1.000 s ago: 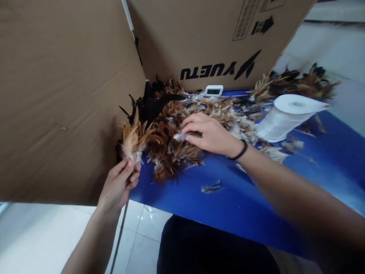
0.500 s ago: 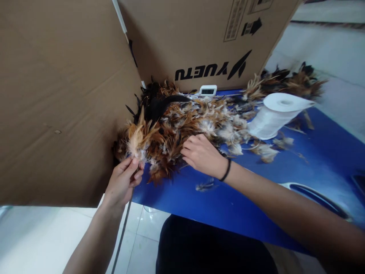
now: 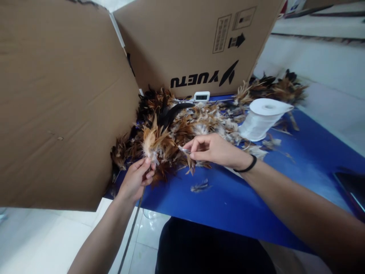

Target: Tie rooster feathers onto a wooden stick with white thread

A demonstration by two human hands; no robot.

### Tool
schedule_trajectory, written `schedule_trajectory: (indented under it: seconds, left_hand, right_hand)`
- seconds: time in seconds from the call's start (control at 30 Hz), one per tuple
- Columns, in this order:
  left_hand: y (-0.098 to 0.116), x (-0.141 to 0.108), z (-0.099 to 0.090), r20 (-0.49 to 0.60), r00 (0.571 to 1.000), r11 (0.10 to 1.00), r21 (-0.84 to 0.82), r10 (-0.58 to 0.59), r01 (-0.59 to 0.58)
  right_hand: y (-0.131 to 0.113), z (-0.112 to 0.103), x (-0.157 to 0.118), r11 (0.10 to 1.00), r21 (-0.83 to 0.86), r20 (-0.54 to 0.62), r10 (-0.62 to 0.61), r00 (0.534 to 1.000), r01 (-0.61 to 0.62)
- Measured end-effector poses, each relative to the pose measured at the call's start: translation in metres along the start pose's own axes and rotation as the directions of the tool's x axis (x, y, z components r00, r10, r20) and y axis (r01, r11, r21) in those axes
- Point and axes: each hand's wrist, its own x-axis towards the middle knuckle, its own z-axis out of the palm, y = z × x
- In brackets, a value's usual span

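Observation:
My left hand (image 3: pixel 138 177) is closed in a pinch around the base of a tuft of tan and white feathers (image 3: pixel 152 140). A thin dark rod (image 3: pixel 131 232) runs down from that hand past the table edge. My right hand (image 3: pixel 213 150) pinches a small brown feather (image 3: pixel 190 164) with a whitish quill end, just right of the tuft. Behind both hands spreads a heap of brown, black and white feathers (image 3: pixel 205 114). A loose grey feather (image 3: pixel 201 185) lies on the blue table in front of them.
Cardboard panels (image 3: pixel 62 95) stand at the left and back. By the back panel is a small white digital display (image 3: pixel 202 96). A white ribbon spool (image 3: pixel 259 121) stands to the right, with more feathers (image 3: pixel 276 89) behind it. A dark phone-like object (image 3: pixel 349 186) lies far right.
My right hand has come away from the heap toward me and now shows a feather between its fingertips. My left hand keeps its hold on the tuft. The view has shifted slightly.

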Motion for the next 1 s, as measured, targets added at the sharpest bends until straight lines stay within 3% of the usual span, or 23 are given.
schedule_trajectory:
  seconds: [0.1, 0.17, 0.23, 0.33, 0.43, 0.53, 0.7, 1.0]
  left_hand:
    - [-0.003, 0.000, 0.008, 0.037, 0.999, 1.000, -0.010, -0.013, 0.013]
    - [-0.004, -0.001, 0.012, 0.051, 0.998, 0.999, -0.020, -0.030, 0.031]
    - [-0.006, -0.002, 0.016, 0.067, 0.996, 0.998, -0.034, -0.056, 0.059]
    - [-0.007, -0.005, 0.021, 0.092, 0.990, 0.993, -0.041, -0.104, 0.108]
    - [-0.007, -0.008, 0.028, 0.126, 0.984, 0.991, -0.029, -0.129, 0.134]
    - [-0.008, -0.011, 0.035, 0.154, 0.979, 0.990, -0.017, -0.134, 0.139]
    - [-0.010, -0.015, 0.042, 0.161, 0.975, 0.988, 0.020, -0.152, 0.150]
    - [-0.014, -0.018, 0.049, 0.139, 0.976, 0.986, 0.053, -0.166, 0.160]
  right_hand:
    - [-0.003, 0.006, -0.006, 0.940, 0.330, 0.028, 0.082, 0.996, -0.087]
    - [-0.007, 0.011, -0.010, 0.915, 0.390, 0.043, 0.092, 0.995, -0.102]
    - [-0.011, 0.014, -0.014, 0.946, 0.317, 0.024, 0.058, 0.998, -0.062]
    - [-0.018, 0.018, -0.018, 0.994, 0.041, 0.005, -0.097, 0.995, 0.097]
    - [-0.023, 0.020, -0.019, 0.912, -0.271, 0.060, -0.303, 0.951, 0.308]
    - [-0.026, 0.023, -0.019, 0.796, -0.426, 0.156, -0.404, 0.901, 0.430]
    - [-0.026, 0.028, -0.020, 0.722, -0.529, 0.235, -0.380, 0.895, 0.446]
    - [-0.022, 0.032, -0.025, 0.654, -0.630, 0.203, -0.381, 0.902, 0.418]
